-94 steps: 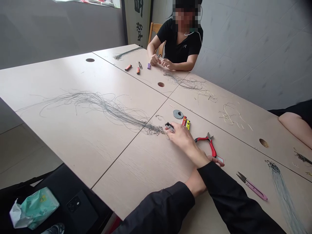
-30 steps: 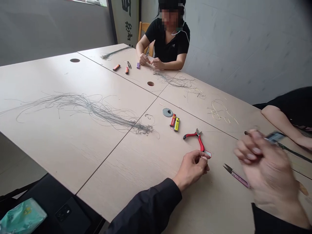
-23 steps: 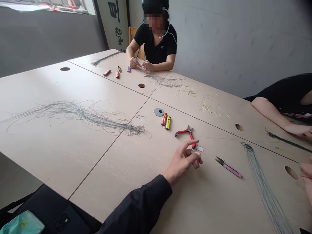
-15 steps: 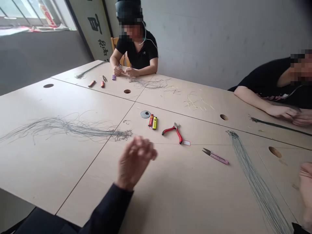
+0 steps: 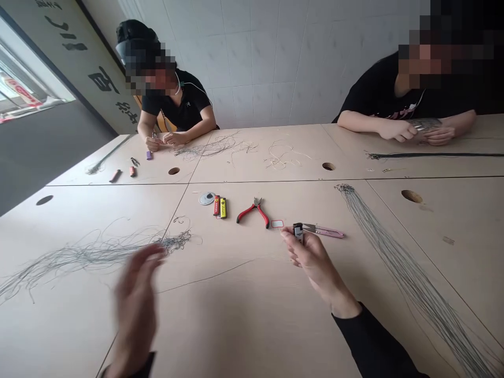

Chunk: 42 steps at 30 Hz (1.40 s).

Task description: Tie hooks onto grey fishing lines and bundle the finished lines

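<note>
One tabletop (image 5: pixel 244 331) carries two near strand bundles, the left bundle (image 5: pixel 90 255) and right bundle (image 5: pixel 394 257). The left hand (image 5: pixel 137 304) is too blurred to tell its grip; the right hand (image 5: pixel 313 260) is clamped. One pair of pliers (image 5: pixel 258 206); one pair of pink snips (image 5: pixel 327 232). Three near lighters: red lighter (image 5: pixel 216 205) beside yellow lighter (image 5: pixel 223 208), dark lighter (image 5: pixel 298 233) in the right hand.

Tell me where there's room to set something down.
Two patches look bare: between the left hand and right hand, nearer than the loose thread; and between the pliers and near right bundle, beyond the scissors. Crowded: the strip with disc, lighters and pliers.
</note>
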### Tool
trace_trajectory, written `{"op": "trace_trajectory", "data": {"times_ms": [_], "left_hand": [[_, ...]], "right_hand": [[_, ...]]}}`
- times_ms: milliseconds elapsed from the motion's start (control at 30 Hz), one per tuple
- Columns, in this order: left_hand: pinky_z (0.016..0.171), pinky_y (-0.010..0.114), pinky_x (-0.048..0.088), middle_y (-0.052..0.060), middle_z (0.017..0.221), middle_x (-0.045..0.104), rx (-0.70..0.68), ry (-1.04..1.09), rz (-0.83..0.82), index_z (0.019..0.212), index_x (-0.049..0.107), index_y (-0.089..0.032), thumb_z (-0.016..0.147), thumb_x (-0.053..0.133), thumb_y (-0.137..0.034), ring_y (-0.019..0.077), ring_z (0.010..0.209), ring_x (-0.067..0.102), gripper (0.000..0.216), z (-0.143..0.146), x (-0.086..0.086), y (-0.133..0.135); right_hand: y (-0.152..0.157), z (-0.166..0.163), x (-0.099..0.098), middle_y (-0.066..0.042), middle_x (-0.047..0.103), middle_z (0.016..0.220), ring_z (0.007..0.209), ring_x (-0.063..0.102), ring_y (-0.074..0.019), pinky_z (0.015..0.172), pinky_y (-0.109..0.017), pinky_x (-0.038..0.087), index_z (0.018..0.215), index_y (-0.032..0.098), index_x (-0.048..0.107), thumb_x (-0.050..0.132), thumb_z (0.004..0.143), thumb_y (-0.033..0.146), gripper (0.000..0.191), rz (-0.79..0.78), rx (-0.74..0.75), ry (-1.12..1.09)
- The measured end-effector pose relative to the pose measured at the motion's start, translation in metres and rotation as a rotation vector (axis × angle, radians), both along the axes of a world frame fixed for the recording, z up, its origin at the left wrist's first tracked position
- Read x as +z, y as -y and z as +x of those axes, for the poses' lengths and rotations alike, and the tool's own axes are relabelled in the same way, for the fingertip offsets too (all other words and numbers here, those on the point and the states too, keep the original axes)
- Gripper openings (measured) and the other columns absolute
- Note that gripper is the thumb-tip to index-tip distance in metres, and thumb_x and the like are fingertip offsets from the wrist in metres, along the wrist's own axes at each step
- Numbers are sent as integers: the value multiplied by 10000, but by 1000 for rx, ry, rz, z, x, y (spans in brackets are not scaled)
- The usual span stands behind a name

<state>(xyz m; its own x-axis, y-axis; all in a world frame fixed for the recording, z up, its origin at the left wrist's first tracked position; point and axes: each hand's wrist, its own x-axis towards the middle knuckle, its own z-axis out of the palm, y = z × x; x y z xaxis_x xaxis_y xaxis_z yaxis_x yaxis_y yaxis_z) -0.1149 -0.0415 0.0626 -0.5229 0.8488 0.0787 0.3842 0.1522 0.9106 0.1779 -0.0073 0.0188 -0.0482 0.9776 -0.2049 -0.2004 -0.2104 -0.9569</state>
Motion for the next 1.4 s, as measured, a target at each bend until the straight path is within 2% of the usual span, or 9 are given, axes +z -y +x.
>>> {"op": "trace_trajectory", "data": {"times_ms": [67,133,200,267,433,633,867,1167,1400], "left_hand": [[932,437,483,6,973,729,-355,91,-54,931,682,-251,831,600,-468,248,1002,640,252,56,-10,-15],[889,419,499,75,994,725,-607,208,-51,968,679,-199,862,603,-420,258,969,655,256,101,-23,-31],[916,407,490,87,1018,718,-744,332,-43,1039,672,-191,899,586,-386,249,987,651,255,129,-36,-44],[876,363,492,71,946,705,-809,449,-59,1013,673,-180,907,592,-390,215,921,643,249,141,-45,-52],[737,259,451,14,755,617,-821,594,-85,826,618,-153,885,638,-404,131,740,558,259,141,-56,-56],[718,244,419,12,716,604,-829,569,-127,803,581,-151,909,606,-426,123,710,527,296,138,-61,-56],[685,253,413,14,723,587,-864,573,-150,819,583,-144,900,600,-467,127,697,521,333,139,-64,-56],[662,252,407,10,714,581,-855,569,-134,811,576,-146,900,595,-453,124,681,513,320,140,-65,-55],[692,252,408,12,739,577,-848,580,-108,834,579,-143,901,605,-432,124,714,514,298,141,-63,-54]], "right_hand": [[2,-5,-8,84,240,611,500,186,-74,433,-207,171,850,189,547,677,824,518,355,-16,28,8],[4,-5,-14,82,238,608,504,172,-77,434,-211,164,840,188,544,657,840,514,346,-18,40,30],[5,-3,-17,73,245,614,513,172,-82,439,-217,163,828,186,551,637,858,516,342,-3,47,59],[5,-1,-18,64,257,619,523,183,-88,445,-223,170,817,182,567,621,869,525,351,20,48,86],[3,3,-18,47,303,634,534,216,-94,455,-234,185,791,172,602,596,887,514,355,48,91,144],[5,5,-20,66,228,603,518,186,-90,469,-237,203,734,187,511,568,910,537,396,44,30,208],[4,8,-11,46,334,616,562,282,-102,521,-248,243,752,170,597,556,943,441,334,124,109,383],[7,6,-18,55,301,614,551,260,-99,508,-246,240,747,179,544,552,945,463,346,98,65,344],[7,5,-15,47,342,617,562,282,-102,516,-245,250,784,167,606,563,944,434,314,146,63,377]]}}
